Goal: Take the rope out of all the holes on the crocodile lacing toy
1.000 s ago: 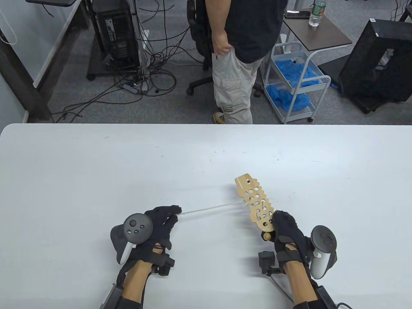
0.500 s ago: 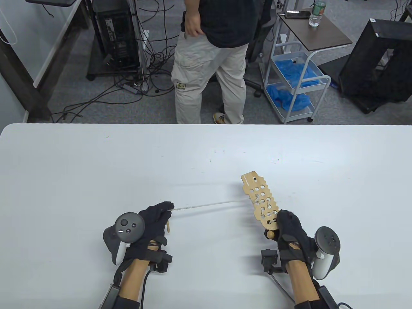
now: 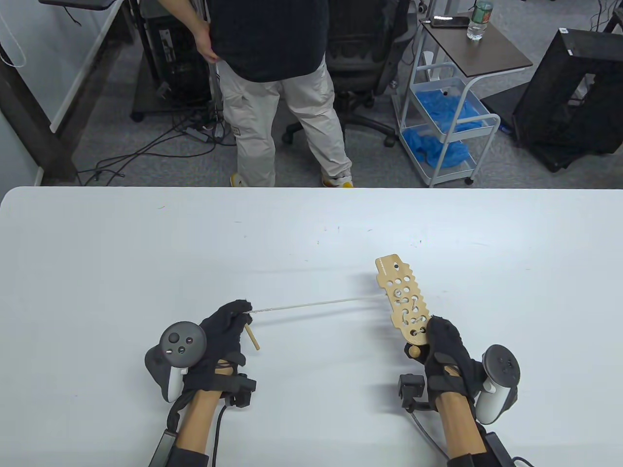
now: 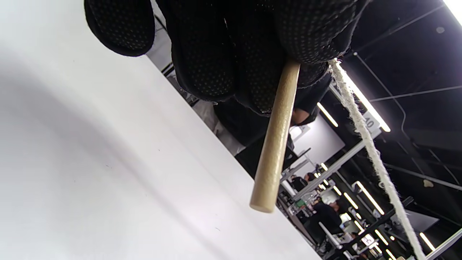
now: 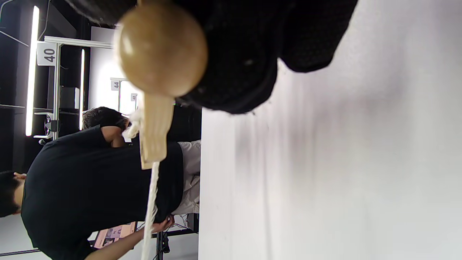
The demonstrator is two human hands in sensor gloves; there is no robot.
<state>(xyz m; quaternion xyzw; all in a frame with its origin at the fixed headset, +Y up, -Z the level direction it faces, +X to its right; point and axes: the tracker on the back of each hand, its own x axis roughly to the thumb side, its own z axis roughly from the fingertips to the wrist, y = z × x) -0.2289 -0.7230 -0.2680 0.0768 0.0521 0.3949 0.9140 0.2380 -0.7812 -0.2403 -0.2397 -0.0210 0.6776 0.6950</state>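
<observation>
- The rope [image 3: 311, 305] is being pinched at its end by the left hand [image 3: 221, 335], fingers curled; the wooden needle [image 3: 252, 338] is hanging out below them.
- The toy [image 3: 403, 299] is being gripped at its near end by the right hand [image 3: 445, 348], fingers closed round it beside the round knob [image 3: 413, 349]; it is being held above the table [image 3: 146, 253].
- The rope is being drawn taut leftward from the toy's middle holes.
- By judgement, unlacing is partly done: rope is showing in the near holes only.
- Next, a steady pull until the slack is cleared is being called for, then a regrip at the following hole.
</observation>
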